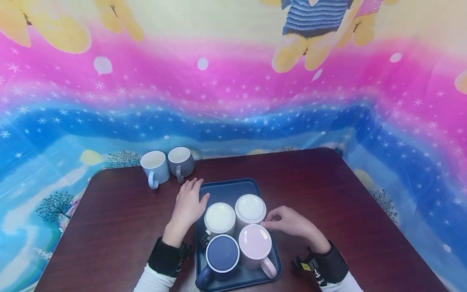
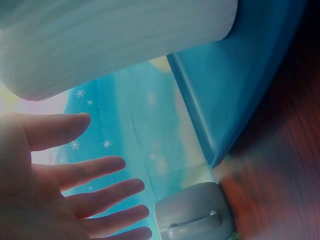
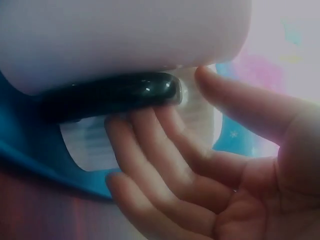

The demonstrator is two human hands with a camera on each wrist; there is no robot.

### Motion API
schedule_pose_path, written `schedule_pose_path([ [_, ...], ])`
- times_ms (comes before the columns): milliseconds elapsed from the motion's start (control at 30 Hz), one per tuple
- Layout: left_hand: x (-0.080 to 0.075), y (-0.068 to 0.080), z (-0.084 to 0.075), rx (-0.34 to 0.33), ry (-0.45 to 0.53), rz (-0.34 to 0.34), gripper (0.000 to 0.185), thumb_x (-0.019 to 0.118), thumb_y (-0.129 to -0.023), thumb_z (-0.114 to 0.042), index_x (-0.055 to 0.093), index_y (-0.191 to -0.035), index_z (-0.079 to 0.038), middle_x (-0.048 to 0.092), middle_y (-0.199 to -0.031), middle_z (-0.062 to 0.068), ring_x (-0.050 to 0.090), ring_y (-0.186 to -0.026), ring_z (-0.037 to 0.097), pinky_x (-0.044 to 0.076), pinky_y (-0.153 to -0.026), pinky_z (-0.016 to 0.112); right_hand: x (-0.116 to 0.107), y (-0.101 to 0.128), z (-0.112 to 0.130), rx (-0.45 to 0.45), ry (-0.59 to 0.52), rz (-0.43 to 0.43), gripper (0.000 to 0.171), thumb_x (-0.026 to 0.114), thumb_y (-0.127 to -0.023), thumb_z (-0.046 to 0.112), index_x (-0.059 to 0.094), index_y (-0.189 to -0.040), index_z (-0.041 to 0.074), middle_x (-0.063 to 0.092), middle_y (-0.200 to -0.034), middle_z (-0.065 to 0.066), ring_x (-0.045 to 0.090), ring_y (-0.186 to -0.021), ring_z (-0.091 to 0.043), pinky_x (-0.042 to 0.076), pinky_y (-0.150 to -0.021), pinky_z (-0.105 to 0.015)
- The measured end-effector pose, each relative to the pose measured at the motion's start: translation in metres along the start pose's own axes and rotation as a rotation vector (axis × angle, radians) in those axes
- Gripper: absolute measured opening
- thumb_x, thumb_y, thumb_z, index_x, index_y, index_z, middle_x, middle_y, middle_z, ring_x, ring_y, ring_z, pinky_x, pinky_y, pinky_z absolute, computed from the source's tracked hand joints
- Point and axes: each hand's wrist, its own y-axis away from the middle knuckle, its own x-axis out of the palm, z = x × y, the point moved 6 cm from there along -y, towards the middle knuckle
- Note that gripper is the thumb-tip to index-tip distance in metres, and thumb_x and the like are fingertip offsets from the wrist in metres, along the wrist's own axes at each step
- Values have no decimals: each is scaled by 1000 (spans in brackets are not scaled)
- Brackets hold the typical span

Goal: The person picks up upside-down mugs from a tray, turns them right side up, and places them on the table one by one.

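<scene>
A person's right hand (image 1: 292, 225) reaches its fingertips to the side of the far-right white mug (image 1: 250, 211), one of four mugs standing upright and packed together on a dark blue tray (image 1: 228, 188) near the middle of a dark wood-grain desk (image 1: 328, 194). The right-wrist view shows loosely curved fingers (image 3: 165, 150) meeting the mug's pale wall beside a glossy dark handle (image 3: 115, 95); they touch rather than clasp. The left hand (image 1: 187, 205) lies flat and spread, fingers straight, over the tray's far-left rim, holding nothing.

The white mug looks like glazed ceramic: rigid, fairly weighty, smooth enough to slip, and liable to chip if knocked against its neighbours, a second white mug (image 1: 219, 219), a pink mug (image 1: 255, 243) and a navy mug (image 1: 221, 253). With so little space between them, the exposed right wall and rim probably offer the surest hold. The tray appears to be matte plastic with rounded corners and a low lip.

Two grey mugs (image 1: 168, 164) stand side by side at the far left of the desk, before a glossy cartoon-print backdrop (image 1: 233, 101).
</scene>
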Motion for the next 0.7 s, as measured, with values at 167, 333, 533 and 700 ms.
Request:
schedule_pose_path([
  [167,-1,0,0,1,5,-8,55,61,-92,-25,44,-138,-1,39,-145,24,29,-137,43,29,-107,62,5,-2,-3,-4,-65,44,22,66,-88,25,71,-82,5,53,-62,0,43,-55,-8,36,-50,-20],
  [333,-1,1,1,0,8,-7,55,60,-92,-25,45,-138,0,39,-145,24,29,-137,43,29,-107,62,9,-3,-5,-7,-101,72,23,64,-89,23,70,-78,4,44,-57,4,40,-51,-6,33,-47,-20],
  [533,-3,2,0,-11,11,-8,55,61,-92,-25,45,-138,0,39,-145,24,28,-138,43,28,-107,62,10,-3,-5,-10,-87,94,26,62,-90,24,67,-79,1,50,-62,3,47,-57,-8,40,-53,-21],
  [700,-3,3,0,-17,13,-7,55,61,-92,-25,45,-138,-1,39,-145,24,28,-138,43,28,-107,62,11,-4,-8,4,-77,94,27,62,-91,26,67,-79,2,50,-63,4,46,-58,-7,40,-54,-21],
])
